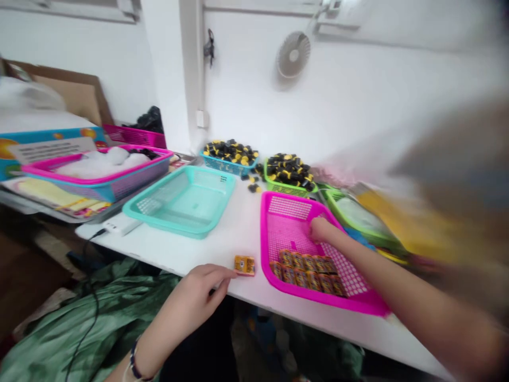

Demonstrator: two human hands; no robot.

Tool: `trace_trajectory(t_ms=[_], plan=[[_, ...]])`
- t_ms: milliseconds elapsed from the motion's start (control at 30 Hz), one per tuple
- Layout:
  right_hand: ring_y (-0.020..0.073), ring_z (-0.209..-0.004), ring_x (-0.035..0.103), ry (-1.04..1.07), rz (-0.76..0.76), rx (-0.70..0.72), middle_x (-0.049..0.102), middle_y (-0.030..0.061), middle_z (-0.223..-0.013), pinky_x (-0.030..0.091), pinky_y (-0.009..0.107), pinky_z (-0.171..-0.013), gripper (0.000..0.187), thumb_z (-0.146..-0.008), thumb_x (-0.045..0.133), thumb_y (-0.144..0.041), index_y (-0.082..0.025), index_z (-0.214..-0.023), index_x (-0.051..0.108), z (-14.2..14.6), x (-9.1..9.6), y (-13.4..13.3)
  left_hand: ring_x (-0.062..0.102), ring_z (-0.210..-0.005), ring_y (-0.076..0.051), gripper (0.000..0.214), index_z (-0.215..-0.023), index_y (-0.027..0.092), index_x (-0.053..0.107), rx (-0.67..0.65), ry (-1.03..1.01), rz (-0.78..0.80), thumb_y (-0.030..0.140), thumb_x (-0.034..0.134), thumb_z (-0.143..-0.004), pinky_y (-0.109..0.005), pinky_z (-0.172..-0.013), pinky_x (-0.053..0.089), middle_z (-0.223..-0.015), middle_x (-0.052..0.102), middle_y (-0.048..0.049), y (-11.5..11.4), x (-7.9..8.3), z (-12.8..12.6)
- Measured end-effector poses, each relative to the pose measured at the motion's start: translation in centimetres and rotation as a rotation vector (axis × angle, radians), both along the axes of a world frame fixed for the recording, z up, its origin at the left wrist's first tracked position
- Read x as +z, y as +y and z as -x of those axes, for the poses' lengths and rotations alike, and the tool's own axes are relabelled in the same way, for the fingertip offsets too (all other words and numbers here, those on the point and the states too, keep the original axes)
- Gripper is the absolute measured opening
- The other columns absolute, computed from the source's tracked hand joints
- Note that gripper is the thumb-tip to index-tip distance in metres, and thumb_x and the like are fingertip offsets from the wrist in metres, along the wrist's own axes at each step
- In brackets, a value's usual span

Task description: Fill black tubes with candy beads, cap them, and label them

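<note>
My left hand (209, 289) is at the table's front edge, its fingers stretched out and the fingertips at the near edge of a small orange printed packet (244, 265). The packet lies flat on the table and is not gripped. My right hand (321, 230) is inside the bright pink basket (278, 289), near its right side. Its fingers look curled closed, and whatever may be in them is hidden. Below that hand, several similar orange packets (312, 279) stand in two rows along the basket's near end.
A turquoise basket (194, 204) sits left of the pink one. Behind are a blue basket (226, 165) and a green basket (288, 188) of black-and-yellow pieces. A pink-rimmed basket (95, 178) with white items and a power strip (121, 225) are at left. Blurred bags (417, 223) crowd the right.
</note>
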State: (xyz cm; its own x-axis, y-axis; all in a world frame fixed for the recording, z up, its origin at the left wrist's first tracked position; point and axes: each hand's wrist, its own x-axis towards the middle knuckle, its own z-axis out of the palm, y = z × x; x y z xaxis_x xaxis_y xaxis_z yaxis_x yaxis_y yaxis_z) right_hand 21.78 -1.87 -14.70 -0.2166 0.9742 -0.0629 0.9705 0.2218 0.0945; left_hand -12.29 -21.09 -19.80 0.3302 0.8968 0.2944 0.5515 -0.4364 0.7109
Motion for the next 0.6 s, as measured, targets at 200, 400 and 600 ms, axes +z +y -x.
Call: trace_trajectory(t_ms=[200,400,600], plan=[[0.0162,-0.086,0.073,0.315,-0.069,0.148,0.077,0.0044,-0.094,0.058,0.027,-0.079,0.02,-0.095,0.057,-0.028,-0.016,-0.101,0.072,5.1,3.6,-5.4,0.066,-0.103,-0.022,0.026,-0.118,0.024,0.06,-0.026,-1.053,0.533,0.032,0.059,-0.092,-0.035,-0.093,0.048,-0.115,0.069,-0.0081,-1.1,1.8,-1.4],[0.0153,-0.087,0.074,0.56,-0.276,0.942,0.078,-0.0045,-0.095,0.061,0.024,-0.079,0.036,-0.089,0.045,-0.011,-0.029,-0.101,0.073,13.2,0.7,-15.9,0.068,-0.071,-0.019,0.038,-0.108,0.008,0.062,-0.122,-1.852,1.06,0.034,0.039,-0.093,-0.03,-0.072,0.049,-0.087,0.07,-0.0111,-0.4,2.3,-5.7],[0.0182,-0.099,0.072,0.322,-0.516,1.117,0.076,-0.0017,-0.112,0.059,0.024,-0.088,0.039,-0.09,0.045,-0.013,-0.025,-0.116,0.071,13.7,-1.7,-17.0,0.059,-0.052,-0.012,0.033,-0.085,0.004,0.067,-0.067,-1.956,1.174,0.026,0.042,-0.082,-0.022,-0.059,0.046,-0.068,0.066,-0.0087,-1.0,1.0,-6.5]])
